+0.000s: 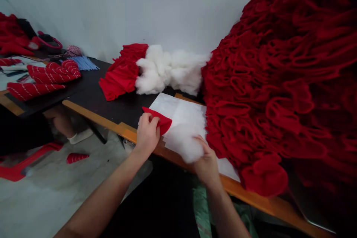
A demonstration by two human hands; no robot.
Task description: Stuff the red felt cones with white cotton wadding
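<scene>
My left hand (148,132) pinches a small red fabric cone (161,119), its fingers closed near the front edge of the table. A tuft of fluffy white stuffing (185,143) is gripped by my right hand (206,160), just to the right of the red piece. Both hands are over white sheets (192,109) lying on the dark tabletop. A larger heap of white stuffing (170,68) sits behind them, against a stack of red fabric pieces (122,70).
A tall pile of red fabric pieces (279,81) fills the right side. Red cones with white stitching (52,74) and light blue strips (82,63) lie on the left. A person's leg (60,121), a red stool (25,163) and a fallen cone (77,157) are below.
</scene>
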